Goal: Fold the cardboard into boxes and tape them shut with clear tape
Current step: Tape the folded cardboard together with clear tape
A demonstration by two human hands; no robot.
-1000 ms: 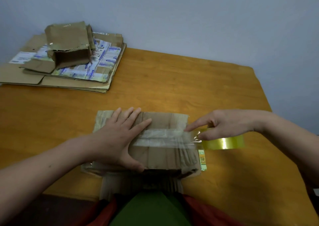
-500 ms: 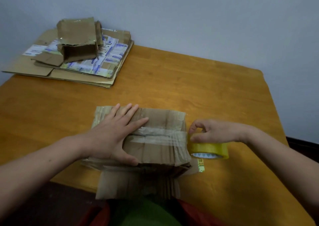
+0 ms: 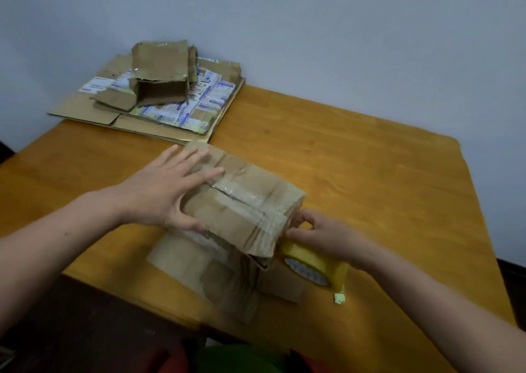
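A: Left hand point(image 3: 162, 193) is flat on the cardboard box point(image 3: 250, 210), fingers straight and spread across the top, thumb hooked over the near edge.

B: So it grips nothing, it just presses down. And the box?

A: Under that palm, running out past the fingertips toward the right hand point(image 3: 321, 236). It sits near the front edge of the table point(image 3: 370, 173), turned at an angle. A strip of clear tape point(image 3: 244, 199) runs along the top seam, from just beyond the left fingertips to the end by the right hand.

B: What is the right hand doing?

A: Its fingers are curled and it grips the tape roll point(image 3: 313, 264) from above. The yellow roll stands on edge on the table under the palm, and the fingertips touch the end of the box.

B: Anything hanging loose?

A: A creased flap point(image 3: 216, 273) lies below the left thumb, on the near side of the box, reaching the table edge. A small pale scrap point(image 3: 339, 298) lies on the wood just under the right wrist, beside the roll.

B: And farther out?

A: Well beyond the left fingertips, at the far corner, there is a stack of flat cardboard point(image 3: 85, 107) with printed labels. A small folded box point(image 3: 162, 73) sits on top of it, its open end facing this way.
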